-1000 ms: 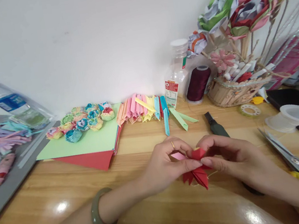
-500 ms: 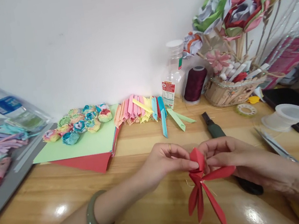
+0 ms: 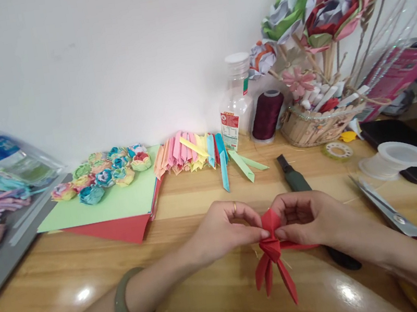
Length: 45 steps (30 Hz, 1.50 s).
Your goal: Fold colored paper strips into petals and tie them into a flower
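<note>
Both my hands meet over the wooden desk (image 3: 200,305), pinching a red folded paper piece (image 3: 271,251). My left hand (image 3: 226,229), with a ring and a green bangle on the wrist, grips its upper fold from the left. My right hand (image 3: 307,217) grips the same fold from the right. Several long red pointed strips hang down from the pinched centre toward the desk.
A stack of green and red paper sheets (image 3: 110,211) carries small paper flowers (image 3: 100,173). Folded coloured strips (image 3: 192,153), a plastic bottle (image 3: 235,101), a thread spool (image 3: 265,115) and a basket of paper flowers (image 3: 318,125) line the wall. Scissors (image 3: 409,224) lie right.
The red strips first dropped open and hung long below my hands, then drew back up slightly. My hands have come closer together on the fold. The view shifted a little rightward.
</note>
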Motion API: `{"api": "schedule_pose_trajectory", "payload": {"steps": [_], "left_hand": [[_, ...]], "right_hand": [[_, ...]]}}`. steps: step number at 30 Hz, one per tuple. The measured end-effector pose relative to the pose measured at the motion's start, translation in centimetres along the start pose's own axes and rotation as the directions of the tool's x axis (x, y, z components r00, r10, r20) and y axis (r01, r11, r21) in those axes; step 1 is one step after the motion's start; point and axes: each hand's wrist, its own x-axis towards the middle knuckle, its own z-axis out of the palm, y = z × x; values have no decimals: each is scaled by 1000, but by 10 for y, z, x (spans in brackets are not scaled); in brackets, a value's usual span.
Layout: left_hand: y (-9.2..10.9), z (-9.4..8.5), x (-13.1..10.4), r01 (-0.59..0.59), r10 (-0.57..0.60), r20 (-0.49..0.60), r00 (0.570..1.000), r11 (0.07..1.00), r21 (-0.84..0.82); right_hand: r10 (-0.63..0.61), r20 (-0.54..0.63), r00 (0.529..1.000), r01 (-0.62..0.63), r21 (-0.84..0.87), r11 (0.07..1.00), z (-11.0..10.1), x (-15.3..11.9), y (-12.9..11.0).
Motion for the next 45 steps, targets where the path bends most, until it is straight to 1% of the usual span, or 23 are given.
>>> {"api": "schedule_pose_trajectory", "payload": {"steps": [3,8,9,11,13,14,15,16,17,19,20,21,23,25,26,28,32,34,36,40,43,44,45], "left_hand": [[-1,2,0,3,-3,-4,1000,999,-41],[0,4,0,-18,28,51,998,982,-186],[0,3,0,-40,50,47,998,978,-204],[0,2,-1,-101,114,51,992,972,-214],[-1,0,-3,-202,215,61,975,965,-167],[0,-1,-3,-277,284,66,956,955,-104],[0,-3,-4,-371,371,77,925,928,-16],[1,-4,-4,-476,468,98,878,875,84],[2,-6,-5,-579,563,133,815,794,185],[4,-8,-5,-736,707,230,668,585,341],[6,-9,-5,-785,751,279,599,481,391],[7,-10,-5,-814,776,323,541,388,432],[8,-11,-5,-839,798,400,452,227,494],[8,-12,-5,-838,811,446,379,97,536],[7,-13,-5,-831,816,459,350,45,554],[7,-13,-6,-818,825,480,299,-38,574],[8,-13,-6,-805,820,521,236,-136,577],[9,-14,-6,-808,806,552,215,-171,564],[8,-14,-7,-815,795,570,206,-183,550],[7,-14,-7,-817,807,548,220,-154,555],[5,-13,-7,-822,802,539,259,-111,559],[5,-12,-7,-828,801,529,281,-75,555],[5,-11,-7,-836,804,503,317,-14,549]], "right_hand": [[-22,-12,1000,22,21,1000,0,0,0],[35,111,993,-50,138,989,-4,-1,-1],[32,100,994,-46,143,989,-4,-2,-1],[-3,28,1000,1,94,996,-1,-2,0],[-104,-84,991,100,-51,994,3,-4,0],[-176,-132,975,156,-152,976,5,-5,-1],[-252,-159,954,207,-256,944,7,-7,-1],[-331,-169,928,258,-350,901,9,-9,-2],[-410,-161,898,311,-429,848,10,-11,-3],[-563,-101,820,430,-542,722,12,-14,-4],[-636,-56,769,490,-587,644,12,-15,-4],[-704,-8,710,544,-628,556,11,-16,-3],[-797,85,598,611,-692,384,10,-17,-2],[-847,136,514,618,-743,256,10,-18,0],[-858,151,491,610,-763,214,9,-18,1],[-864,181,469,595,-788,158,9,-18,3],[-865,230,447,594,-799,94,8,-18,5],[-864,265,427,601,-798,53,6,-19,6],[-861,304,408,604,-797,5,4,-19,7],[-841,349,413,616,-787,-24,1,-19,8],[-836,342,429,660,-751,32,2,-17,6],[-836,321,444,678,-730,80,3,-16,5],[-831,287,477,690,-708,152,4,-14,4]]}}
